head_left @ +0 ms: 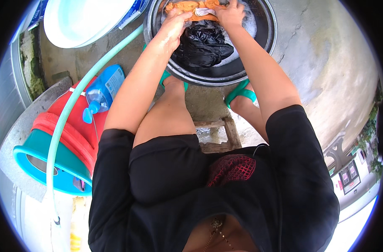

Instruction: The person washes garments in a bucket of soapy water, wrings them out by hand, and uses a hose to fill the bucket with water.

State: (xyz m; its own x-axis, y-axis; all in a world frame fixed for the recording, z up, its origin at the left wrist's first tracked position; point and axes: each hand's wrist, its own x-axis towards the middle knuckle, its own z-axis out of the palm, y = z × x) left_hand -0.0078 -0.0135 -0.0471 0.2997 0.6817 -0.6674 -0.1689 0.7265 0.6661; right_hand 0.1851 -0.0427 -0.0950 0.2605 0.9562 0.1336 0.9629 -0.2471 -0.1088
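Note:
Both of my hands are at the far side of a round black tub of soapy water. An orange cloth garment with a whitish patch stretches between them. My left hand grips its left end, with the fingers closed. At the right end, my right hand is closed on the same cloth, close to the foam. Below my hands a wet black garment lies bunched in the water, white suds around its right side.
A pale green hose curves along the left, past a blue pump bottle, a red basin and a teal basin. A white tub stands at upper left. My feet in green sandals flank the black tub, near a wooden stool.

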